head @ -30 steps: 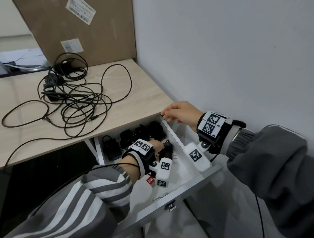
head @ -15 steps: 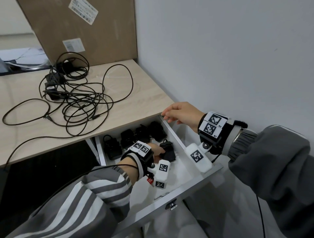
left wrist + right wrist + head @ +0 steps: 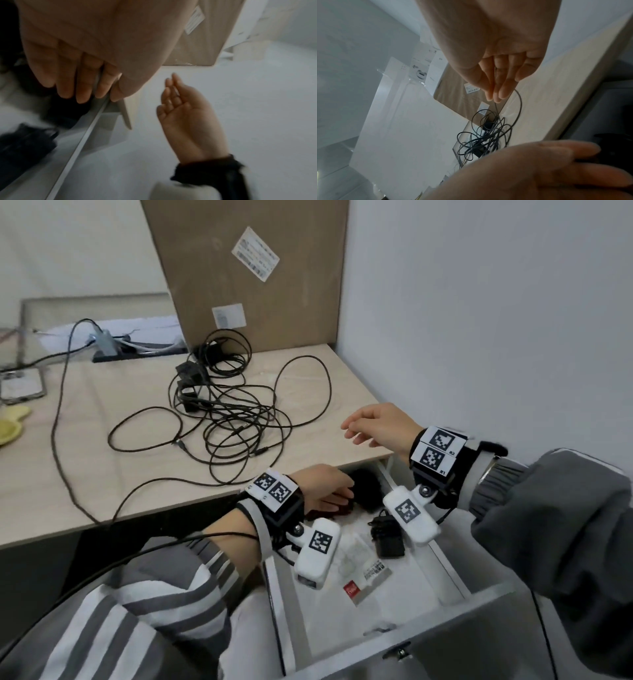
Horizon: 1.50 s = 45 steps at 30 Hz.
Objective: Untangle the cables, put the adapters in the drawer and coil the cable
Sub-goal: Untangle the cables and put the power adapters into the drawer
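Note:
A tangle of black cables [image 3: 236, 419] [image 3: 488, 135] lies on the light wood desk [image 3: 342, 392], with black adapters [image 3: 188, 374] in its far side. Below the desk's edge the white drawer [image 3: 445, 570] stands open. One black adapter [image 3: 387, 537] with its wound cord lies on the drawer's floor. More dark adapters [image 3: 368, 486] sit at the back under the desk. My left hand [image 3: 337, 494] [image 3: 82, 86] reaches into the back of the drawer with straight fingers that touch those adapters. My right hand [image 3: 363, 426] [image 3: 496, 83] [image 3: 185, 108] hovers over the desk's near corner, fingers relaxed, holding nothing.
A tall cardboard box [image 3: 257, 275] leans at the back of the desk, and the white wall [image 3: 479, 337] closes the right side. A paper packet with a red label [image 3: 359, 582] lies in the drawer. A yellow object [image 3: 10, 426] sits at the far left.
My right hand has left the drawer's side wall and risen over the desk corner. My left hand let go of the adapter, which now lies on the drawer floor, and reached deeper in.

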Available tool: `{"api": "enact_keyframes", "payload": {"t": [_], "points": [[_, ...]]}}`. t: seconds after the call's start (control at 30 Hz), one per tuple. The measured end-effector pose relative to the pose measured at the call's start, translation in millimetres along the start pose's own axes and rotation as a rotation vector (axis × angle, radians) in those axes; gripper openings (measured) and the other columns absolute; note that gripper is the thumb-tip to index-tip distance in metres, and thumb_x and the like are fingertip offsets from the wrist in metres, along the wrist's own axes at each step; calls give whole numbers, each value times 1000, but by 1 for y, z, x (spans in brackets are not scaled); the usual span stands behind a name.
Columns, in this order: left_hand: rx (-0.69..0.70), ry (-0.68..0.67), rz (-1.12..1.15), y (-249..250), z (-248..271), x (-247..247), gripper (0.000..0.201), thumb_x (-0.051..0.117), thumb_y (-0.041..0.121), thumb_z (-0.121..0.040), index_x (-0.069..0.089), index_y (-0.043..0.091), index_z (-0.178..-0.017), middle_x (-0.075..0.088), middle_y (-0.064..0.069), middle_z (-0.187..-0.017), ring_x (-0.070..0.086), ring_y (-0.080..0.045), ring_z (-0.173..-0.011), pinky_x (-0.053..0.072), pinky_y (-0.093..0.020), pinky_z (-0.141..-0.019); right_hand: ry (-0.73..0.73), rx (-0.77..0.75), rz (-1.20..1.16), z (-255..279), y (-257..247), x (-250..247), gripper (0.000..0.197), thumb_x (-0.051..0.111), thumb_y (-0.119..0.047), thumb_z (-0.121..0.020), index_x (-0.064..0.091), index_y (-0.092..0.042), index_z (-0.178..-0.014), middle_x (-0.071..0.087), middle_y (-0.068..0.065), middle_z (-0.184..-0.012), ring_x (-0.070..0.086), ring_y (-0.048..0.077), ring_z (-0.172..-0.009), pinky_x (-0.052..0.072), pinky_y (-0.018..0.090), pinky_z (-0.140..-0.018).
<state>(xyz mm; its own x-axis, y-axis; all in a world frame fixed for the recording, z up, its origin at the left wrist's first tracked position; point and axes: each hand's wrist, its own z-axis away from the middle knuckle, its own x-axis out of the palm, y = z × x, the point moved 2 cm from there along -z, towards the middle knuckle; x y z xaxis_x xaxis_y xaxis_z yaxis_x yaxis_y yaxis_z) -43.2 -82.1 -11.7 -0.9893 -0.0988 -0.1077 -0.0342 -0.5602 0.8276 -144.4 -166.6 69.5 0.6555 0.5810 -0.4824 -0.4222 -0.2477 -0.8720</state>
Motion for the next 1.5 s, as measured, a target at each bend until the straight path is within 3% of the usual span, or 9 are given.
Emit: {"api": "enact_keyframes", "payload": {"t": [0.27, 0.37, 0.5, 0.63, 0.83, 0.97, 1.17, 1.37, 1.5], "points": [[357, 406, 100, 48, 63, -133, 15, 51, 3, -91, 62, 12, -91, 67, -3, -82, 60, -9, -69, 44, -17, -61, -120, -190, 138, -71, -71, 55, 11, 59, -9, -88, 68, -15, -89, 68, 2, -87, 60, 10, -74, 42, 20, -61], [423, 707, 186, 49, 70, -187, 22, 46, 1, -90, 62, 13, -82, 65, -2, -76, 57, -7, -59, 39, -14, -49, -200, -412, 310, -97, -101, 92, 16, 63, -13, -87, 71, -14, -101, 68, -3, -93, 61, 13, -91, 47, 22, -79], [370, 962, 262, 40, 67, -260, 24, 43, 3, -91, 58, 14, -76, 60, -4, -76, 53, -10, -59, 41, -15, -46, -379, -662, 753, -123, -132, 162, 42, 66, -30, -86, 60, -27, -127, 50, 0, -140, 40, 21, -130, 32, 37, -108], [85, 907, 211, 22, 47, -306, 14, 45, 8, -96, 53, 11, -84, 53, -4, -79, 52, -12, -66, 39, -23, -59, -481, -562, 1268, -153, -133, 199, 62, 66, -49, -82, 45, -37, -139, 8, -3, -160, 4, 33, -146, 18, 56, -113], [-15, 786, 120, 29, 11, -319, 18, 45, -2, -94, 52, 8, -80, 51, -9, -83, 50, -16, -70, 42, -26, -61, -284, -424, 1209, -205, -133, 168, 32, 55, -11, -89, 58, -7, -120, 59, 10, -120, 60, 27, -103, 52, 33, -85], [-20, 754, 9, 44, -12, -326, 12, 54, -4, -88, 55, 6, -95, 51, -12, -101, 48, -23, -94, 45, -32, -80, -87, -357, 1089, -232, -125, 118, 35, 51, -8, -89, 56, -7, -124, 57, 11, -121, 58, 28, -107, 50, 37, -90], [-25, 618, -320, 66, -42, -327, 79, 71, 7, -79, 32, 22, -147, 45, -9, -136, 47, -28, -119, 44, -38, -98, -59, -124, 1080, -268, -100, 62, 52, 60, -32, -87, 49, -13, -133, 57, 10, -127, 57, 28, -111, 49, 37, -93], [-93, 538, -858, 91, -75, -316, 80, 71, 19, -83, 27, 15, -149, 39, -11, -147, 40, -27, -133, 36, -31, -104, -97, 14, 1068, -285, -76, 33, 63, 62, -43, -84, 44, -21, -140, 47, 7, -141, 49, 26, -125, 42, 37, -104], [-170, 547, -1135, 97, -79, -315, 79, 71, 39, -80, 33, 21, -146, 41, -11, -144, 42, -30, -130, 41, -36, -103, -104, 112, 1057, -286, -57, 19, 62, 61, -45, -87, 40, -30, -144, 16, 12, -157, 30, 27, -140, 28, 38, -114]]}}
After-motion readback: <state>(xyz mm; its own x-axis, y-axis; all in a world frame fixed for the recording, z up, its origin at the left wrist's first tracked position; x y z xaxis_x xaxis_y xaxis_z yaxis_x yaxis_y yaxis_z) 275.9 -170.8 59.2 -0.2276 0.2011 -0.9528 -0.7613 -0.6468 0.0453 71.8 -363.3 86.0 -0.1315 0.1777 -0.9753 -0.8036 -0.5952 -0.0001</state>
